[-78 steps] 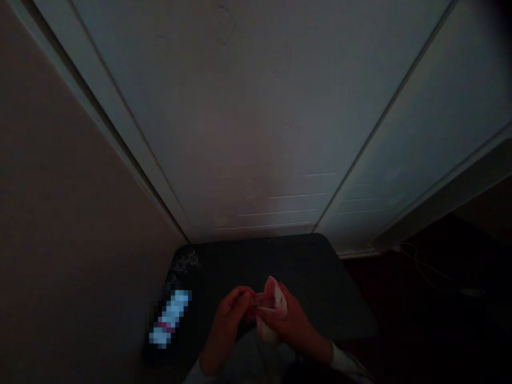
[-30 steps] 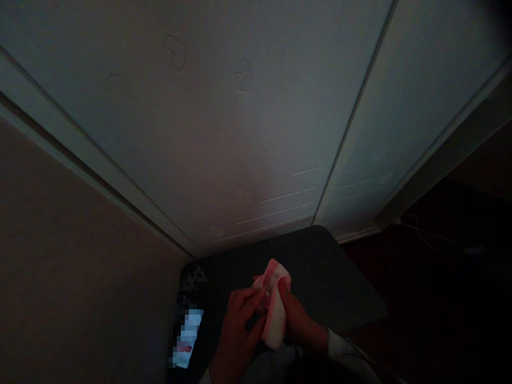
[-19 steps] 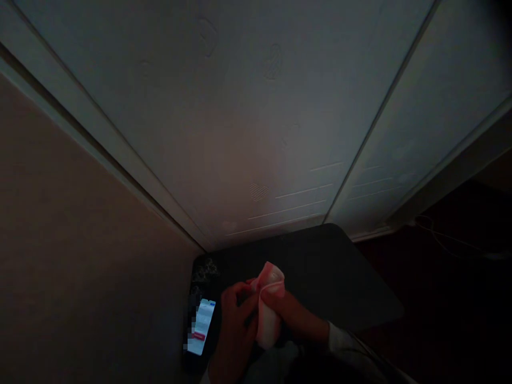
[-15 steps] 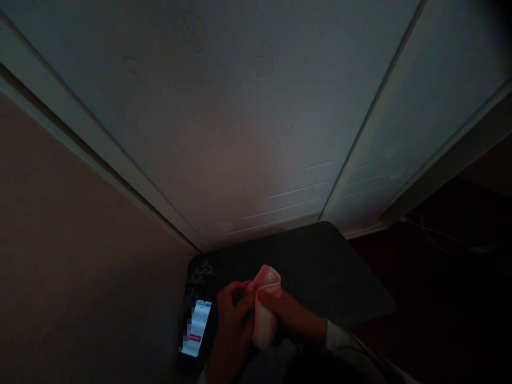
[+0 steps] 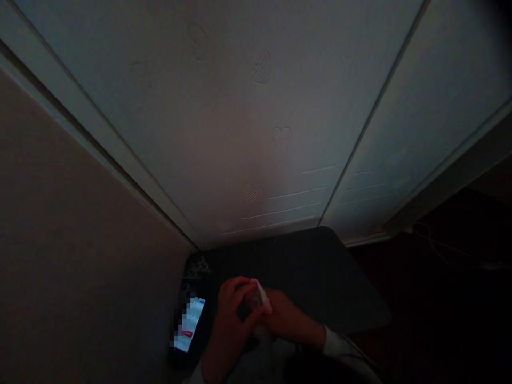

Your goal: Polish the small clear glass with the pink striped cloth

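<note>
A small pink and white item (image 5: 264, 300), soft and cloth-like with a pink edge, is held between both hands above the dark table. My left hand (image 5: 232, 314) curls around its left side, thumb and fingers closed on it. From the other side my right hand (image 5: 290, 317) grips it, with the fingers largely hidden. A pale rounded part shows in the opening between the left thumb and fingers. Dim light and the hands hide most of the item, so its exact kind is unclear.
A lit phone (image 5: 192, 325) lies on the left of the dark table (image 5: 320, 277), near a dark patterned thing (image 5: 198, 268). White panels with embossed hearts (image 5: 252, 192) rise behind. A wall (image 5: 80, 240) stands at left; a pale cable (image 5: 444, 245) lies at right.
The pink and white item has been turned and lowered, so less of its length shows. My left hand has wrapped further around it. The view has shifted slightly.
</note>
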Demonstrator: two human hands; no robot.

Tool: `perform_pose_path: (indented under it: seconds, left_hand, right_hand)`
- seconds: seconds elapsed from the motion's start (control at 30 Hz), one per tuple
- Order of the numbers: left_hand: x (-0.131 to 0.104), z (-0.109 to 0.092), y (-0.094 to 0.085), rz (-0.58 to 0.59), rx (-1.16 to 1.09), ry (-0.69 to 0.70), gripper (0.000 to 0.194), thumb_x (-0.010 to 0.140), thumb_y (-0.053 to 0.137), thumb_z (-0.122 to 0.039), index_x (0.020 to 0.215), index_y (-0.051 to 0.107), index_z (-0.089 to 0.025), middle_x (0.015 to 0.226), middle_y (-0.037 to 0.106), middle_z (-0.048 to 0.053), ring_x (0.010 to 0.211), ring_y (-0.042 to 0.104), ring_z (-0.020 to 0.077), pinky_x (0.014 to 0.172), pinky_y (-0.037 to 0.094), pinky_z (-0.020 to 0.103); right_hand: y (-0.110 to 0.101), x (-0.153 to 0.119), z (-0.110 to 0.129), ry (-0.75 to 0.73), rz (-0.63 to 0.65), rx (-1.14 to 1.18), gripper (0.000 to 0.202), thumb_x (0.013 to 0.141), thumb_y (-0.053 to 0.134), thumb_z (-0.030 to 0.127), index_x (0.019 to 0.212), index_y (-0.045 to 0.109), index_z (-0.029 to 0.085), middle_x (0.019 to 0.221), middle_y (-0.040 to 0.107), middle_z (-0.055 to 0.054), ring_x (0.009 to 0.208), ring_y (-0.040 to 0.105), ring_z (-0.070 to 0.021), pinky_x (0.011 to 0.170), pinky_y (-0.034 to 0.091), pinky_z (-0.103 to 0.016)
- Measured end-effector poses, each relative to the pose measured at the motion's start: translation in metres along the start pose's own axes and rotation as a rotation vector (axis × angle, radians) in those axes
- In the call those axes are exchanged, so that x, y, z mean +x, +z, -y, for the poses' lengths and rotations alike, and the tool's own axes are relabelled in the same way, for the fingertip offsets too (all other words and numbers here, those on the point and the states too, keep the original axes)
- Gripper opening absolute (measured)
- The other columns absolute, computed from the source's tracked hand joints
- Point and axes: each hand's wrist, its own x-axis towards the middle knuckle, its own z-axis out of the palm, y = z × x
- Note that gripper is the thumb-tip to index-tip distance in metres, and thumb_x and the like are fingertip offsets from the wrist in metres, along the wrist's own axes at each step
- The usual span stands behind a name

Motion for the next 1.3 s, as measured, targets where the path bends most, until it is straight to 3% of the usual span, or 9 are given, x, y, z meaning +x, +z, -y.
perform_pose_path:
  seconds: [0.13,0.37,0.53,0.73,0.87,1.03,1.17,1.3]
  left_hand:
    - [-0.005,0.001,0.001,-0.028,-0.016,-0.024,0.031,0.063,0.075,-0.026,0.094,0.070,-0.028,0.106,0.060,0.007,0.104,0.052,0.0290,0.092,0.042,0.047]
    - [-0.021,0.007,-0.002,-0.196,-0.077,-0.120,0.027,0.063,0.075,-0.029,0.089,0.071,-0.027,0.107,0.057,0.007,0.104,0.054,0.0300,0.089,0.046,0.045]
    - [-0.030,0.006,-0.004,-0.156,-0.006,-0.045,0.030,0.061,0.076,-0.028,0.091,0.072,-0.029,0.104,0.059,0.008,0.100,0.055,0.0296,0.088,0.047,0.044]
    - [-0.032,0.001,-0.003,-0.129,0.016,-0.041,0.027,0.063,0.075,-0.024,0.090,0.070,-0.027,0.099,0.063,0.007,0.096,0.057,0.0273,0.086,0.047,0.041]
    - [-0.028,0.004,-0.002,-0.161,-0.075,-0.171,0.023,0.066,0.073,-0.030,0.086,0.067,-0.022,0.089,0.067,0.005,0.085,0.062,0.0249,0.078,0.050,0.037]
    - [-0.022,0.008,0.004,-0.238,-0.355,-0.368,0.038,0.065,0.071,-0.037,0.096,0.061,-0.018,0.090,0.070,0.008,0.084,0.067,0.0245,0.075,0.053,0.035]
    - [-0.022,0.004,0.010,-0.148,-0.548,-0.339,0.037,0.067,0.070,-0.033,0.098,0.059,-0.017,0.096,0.071,0.010,0.090,0.068,0.0252,0.076,0.055,0.033]
    - [-0.022,0.004,0.010,-0.081,-0.426,-0.276,0.030,0.072,0.067,-0.031,0.099,0.062,-0.019,0.102,0.070,0.009,0.093,0.067,0.0244,0.080,0.055,0.032]
  right_hand:
    - [0.002,0.002,0.002,-0.073,0.014,-0.061,0.016,0.076,0.053,0.020,0.087,0.065,0.019,0.081,0.064,-0.001,0.069,0.055,-0.0147,0.064,0.042,-0.024]
    - [0.008,0.006,0.006,0.045,0.090,0.150,0.017,0.076,0.057,0.026,0.086,0.065,0.016,0.075,0.063,0.001,0.062,0.049,-0.0116,0.059,0.040,-0.022]
    - [0.010,0.004,0.002,0.118,0.113,0.260,0.015,0.069,0.064,0.022,0.082,0.064,0.015,0.070,0.060,0.003,0.061,0.048,-0.0103,0.059,0.040,-0.022]
    - [0.010,0.002,-0.018,0.108,-0.077,0.286,0.038,0.068,0.069,0.026,0.105,0.061,0.017,0.094,0.065,-0.004,0.085,0.059,-0.0183,0.079,0.045,-0.031]
    - [0.007,0.001,-0.024,0.123,-0.163,0.378,0.049,0.068,0.072,0.034,0.111,0.058,0.016,0.097,0.066,-0.007,0.091,0.060,-0.0218,0.085,0.045,-0.036]
    - [0.001,-0.003,-0.016,0.141,-0.215,0.555,0.055,0.076,0.057,0.058,0.111,0.060,0.016,0.110,0.064,-0.011,0.105,0.058,-0.0250,0.098,0.038,-0.040]
    - [-0.002,-0.004,-0.018,0.100,-0.298,0.583,0.057,0.077,0.051,0.064,0.109,0.062,0.018,0.111,0.065,-0.012,0.107,0.057,-0.0266,0.099,0.037,-0.042]
    - [0.000,-0.005,-0.033,0.136,-0.323,0.702,0.061,0.072,0.054,0.066,0.109,0.061,0.017,0.108,0.066,-0.012,0.101,0.060,-0.0267,0.094,0.041,-0.042]
